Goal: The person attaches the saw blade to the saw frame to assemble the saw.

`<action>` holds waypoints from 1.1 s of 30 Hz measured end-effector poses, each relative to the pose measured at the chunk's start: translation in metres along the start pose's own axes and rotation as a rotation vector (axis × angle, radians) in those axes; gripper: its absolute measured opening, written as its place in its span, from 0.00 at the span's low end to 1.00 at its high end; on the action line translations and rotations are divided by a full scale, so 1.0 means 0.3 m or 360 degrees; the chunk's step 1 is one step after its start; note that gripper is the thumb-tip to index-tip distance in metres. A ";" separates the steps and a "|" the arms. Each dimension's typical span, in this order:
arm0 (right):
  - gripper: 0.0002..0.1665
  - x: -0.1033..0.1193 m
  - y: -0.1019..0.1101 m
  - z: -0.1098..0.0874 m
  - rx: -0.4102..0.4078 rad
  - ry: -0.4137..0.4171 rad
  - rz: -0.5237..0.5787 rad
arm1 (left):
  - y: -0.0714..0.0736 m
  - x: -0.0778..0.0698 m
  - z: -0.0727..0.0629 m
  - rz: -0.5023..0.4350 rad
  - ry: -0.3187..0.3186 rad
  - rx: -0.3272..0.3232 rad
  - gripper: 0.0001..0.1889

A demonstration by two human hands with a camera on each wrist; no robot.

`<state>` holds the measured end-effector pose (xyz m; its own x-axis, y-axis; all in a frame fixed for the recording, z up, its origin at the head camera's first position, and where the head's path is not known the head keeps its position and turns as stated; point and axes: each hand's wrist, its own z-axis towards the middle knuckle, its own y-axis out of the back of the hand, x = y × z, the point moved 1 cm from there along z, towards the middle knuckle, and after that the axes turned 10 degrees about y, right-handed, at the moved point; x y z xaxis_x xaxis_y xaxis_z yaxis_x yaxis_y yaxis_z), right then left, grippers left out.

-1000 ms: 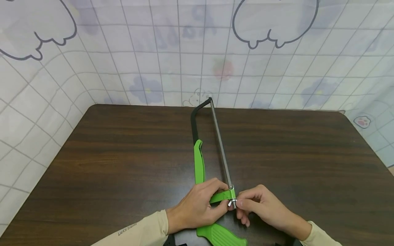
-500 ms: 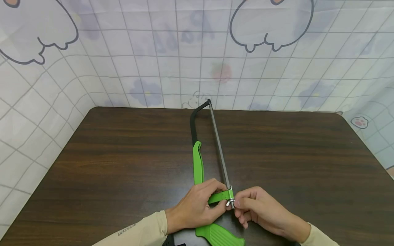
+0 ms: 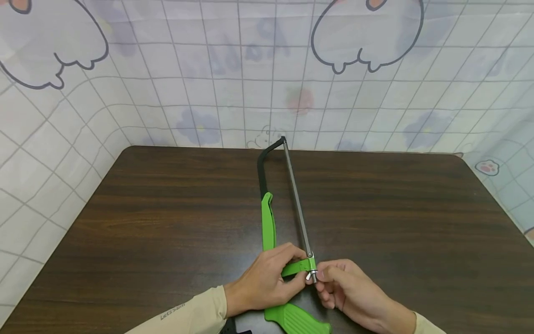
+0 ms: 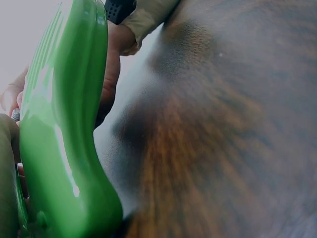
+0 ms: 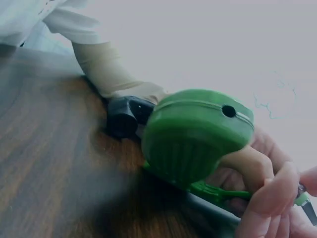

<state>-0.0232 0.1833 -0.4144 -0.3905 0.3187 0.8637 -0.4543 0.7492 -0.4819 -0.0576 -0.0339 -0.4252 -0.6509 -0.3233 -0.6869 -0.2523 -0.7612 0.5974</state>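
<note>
A hacksaw with a green frame (image 3: pixel 269 225) and a black front arm (image 3: pixel 261 171) lies on the table, pointing away from me. Its thin metal blade (image 3: pixel 297 199) runs along the right side to a green end bracket. My left hand (image 3: pixel 269 280) grips the saw beside this bracket, above the ribbed green handle (image 3: pixel 298 319). At the bracket's near end is a silver wing nut (image 3: pixel 311 277), which thumb and fingers of my right hand (image 3: pixel 352 290) pinch from the right. The left wrist view is mostly filled by the green handle (image 4: pixel 69 124). Fingertips partly cover the nut.
The dark wood table (image 3: pixel 167 204) reaches back to a white gridded cloth (image 3: pixel 258 93) with cartoon prints. In the right wrist view, a black wrist camera (image 5: pixel 125 116) sits on the left forearm behind the handle.
My right hand has turned slightly at the wing nut, its wrist dropping lower and a little leftward. Left hand and saw keep their pose; the whole head view has shifted slightly.
</note>
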 end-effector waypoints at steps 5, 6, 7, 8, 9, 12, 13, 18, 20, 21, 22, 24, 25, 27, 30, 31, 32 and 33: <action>0.18 -0.011 -0.009 -0.003 0.0001 0.0020 0.0029 | -0.003 0.002 -0.002 0.0006 -0.0019 -0.0009 0.09; 0.17 -0.013 -0.010 -0.004 0.0004 0.0023 0.0040 | -0.004 0.002 -0.003 0.0007 -0.0021 -0.0011 0.09; 0.17 -0.014 -0.011 -0.004 0.0004 0.0025 0.0051 | -0.004 0.002 -0.003 0.0014 -0.0028 -0.0016 0.09; 0.17 -0.016 -0.012 -0.005 0.0008 0.0029 0.0062 | -0.005 0.003 -0.004 0.0021 -0.0036 -0.0021 0.09; 0.17 -0.017 -0.012 -0.006 0.0014 0.0034 0.0075 | -0.006 0.003 -0.004 0.0027 -0.0041 -0.0024 0.09; 0.18 -0.020 -0.014 -0.009 0.0044 0.0057 0.0108 | -0.009 0.005 -0.007 0.0036 -0.0053 -0.0029 0.09; 0.18 -0.021 -0.014 -0.010 0.0057 0.0067 0.0114 | -0.010 0.005 -0.007 0.0041 -0.0056 -0.0032 0.09; 0.17 -0.015 -0.012 -0.009 0.0068 0.0052 0.0094 | -0.013 0.006 -0.005 0.0068 -0.0086 -0.0059 0.09; 0.17 -0.011 -0.009 -0.006 0.0057 0.0034 0.0059 | -0.013 0.008 -0.005 0.0072 -0.0091 -0.0060 0.08; 0.17 -0.008 -0.008 -0.005 0.0046 0.0021 0.0042 | -0.013 0.010 -0.004 0.0072 -0.0092 -0.0057 0.08; 0.17 -0.005 -0.006 -0.004 0.0042 0.0015 0.0021 | -0.012 0.011 -0.004 0.0071 -0.0093 -0.0053 0.08; 0.17 0.002 -0.001 -0.002 0.0045 0.0019 -0.0050 | -0.012 0.014 -0.003 0.0068 -0.0093 -0.0044 0.08; 0.17 0.006 0.002 0.000 0.0053 0.0027 -0.0091 | -0.012 0.016 -0.003 0.0068 -0.0092 -0.0040 0.08; 0.16 0.015 0.010 0.002 0.0064 0.0025 -0.0192 | -0.013 0.018 -0.003 0.0071 -0.0088 -0.0033 0.08; 0.13 0.029 0.022 0.007 0.0078 0.0035 -0.0399 | -0.014 0.020 -0.003 0.0082 -0.0068 -0.0026 0.09; 0.13 0.034 0.025 0.008 0.0080 0.0027 -0.0468 | -0.015 0.021 -0.003 0.0086 -0.0058 -0.0025 0.09; 0.14 0.040 0.029 0.009 0.0081 0.0020 -0.0543 | -0.015 0.021 -0.004 0.0085 -0.0041 -0.0019 0.10; 0.16 0.044 0.033 0.009 0.0087 0.0028 -0.0626 | -0.015 0.021 -0.004 0.0083 -0.0024 -0.0014 0.10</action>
<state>-0.0350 0.1933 -0.4081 -0.1645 0.0236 0.9861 -0.6089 0.7841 -0.1203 -0.0596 -0.0332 -0.4327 -0.6739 -0.3541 -0.6484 -0.2116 -0.7483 0.6286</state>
